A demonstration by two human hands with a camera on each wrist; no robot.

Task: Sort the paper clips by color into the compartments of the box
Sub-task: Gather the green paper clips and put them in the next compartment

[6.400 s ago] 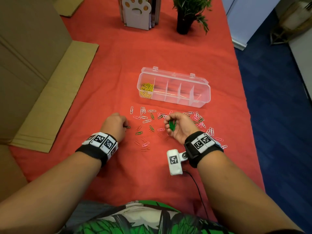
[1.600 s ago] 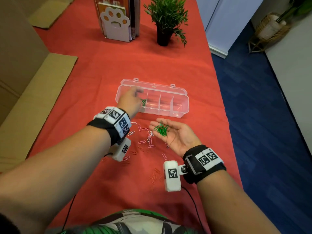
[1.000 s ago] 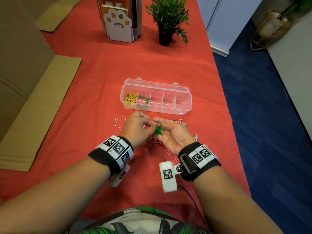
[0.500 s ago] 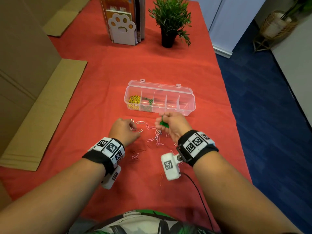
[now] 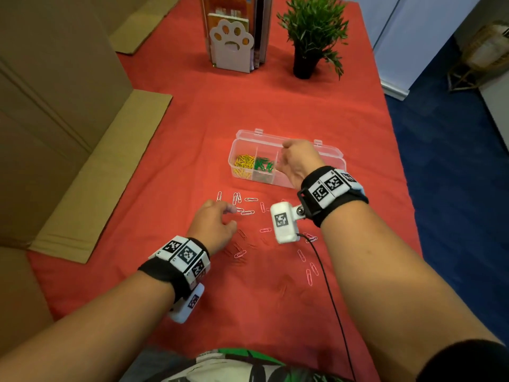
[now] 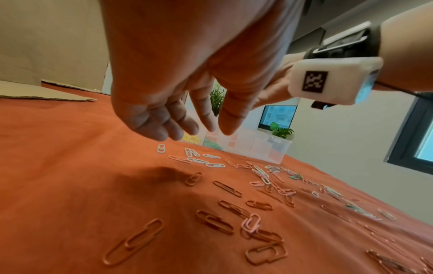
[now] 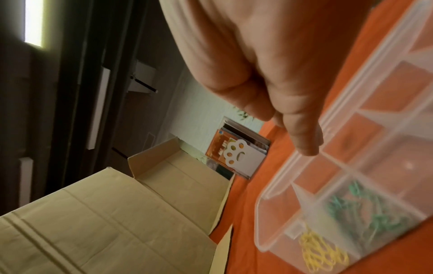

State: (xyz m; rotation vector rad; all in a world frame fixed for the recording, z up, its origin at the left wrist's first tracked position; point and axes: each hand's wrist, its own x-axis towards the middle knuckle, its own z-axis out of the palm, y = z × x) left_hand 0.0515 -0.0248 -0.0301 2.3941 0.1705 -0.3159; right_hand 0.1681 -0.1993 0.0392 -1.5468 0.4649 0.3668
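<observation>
A clear plastic box [image 5: 332, 151] with several compartments lies on the red tablecloth. Yellow clips [image 5: 243, 162] fill its leftmost compartment and green clips [image 5: 263, 165] lie in the second. My right hand [image 5: 286, 154] hovers over the box's middle; in the right wrist view its fingers [image 7: 304, 140] hang loosely above the box [image 7: 351, 166] and hold nothing. My left hand [image 5: 230, 213] hovers just above the loose clips [image 5: 248, 212], its fingers [image 6: 185, 126] relaxed and holding nothing. White, pink and reddish clips [image 6: 225, 187] are scattered near the front of the box [image 6: 264, 148].
A large cardboard box [image 5: 55, 106] and its flap lie along the left. At the back stand a paw-shaped bookend with books [image 5: 231, 48] and a potted plant [image 5: 311, 31]. The table's right edge [image 5: 396, 150] drops to blue floor. A black cable [image 5: 327, 285] crosses the cloth.
My right hand, which gripped green clips over the pile, has moved forward over the box and no longer holds them; more green clips now lie in the second compartment. The left hand stayed over the loose clips.
</observation>
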